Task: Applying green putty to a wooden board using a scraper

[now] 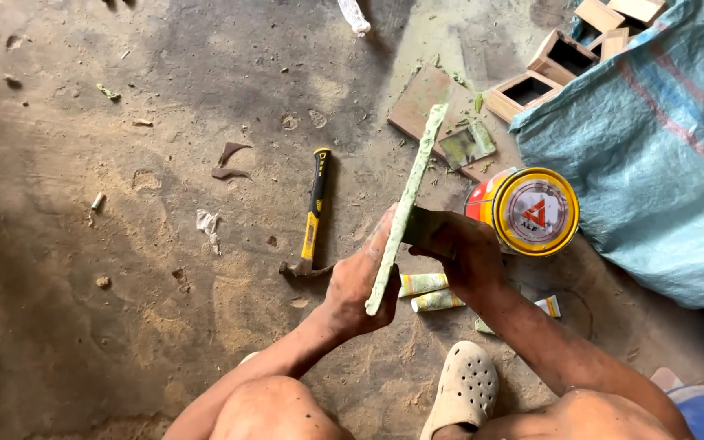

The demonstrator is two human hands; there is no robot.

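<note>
I'm seeing a round yellow-red can with a white-red lid label lying by a blue woven sack; two small green-yellow tubes are lying on the floor.

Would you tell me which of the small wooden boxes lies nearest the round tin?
The open wooden box with the dark hollow, lowest of the group, beside the blue sack; the others sit farther up from the tin.

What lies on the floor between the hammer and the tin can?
In the head view, the left hand and right hand hold a green-coated board edge-on between hammer and can.
</note>
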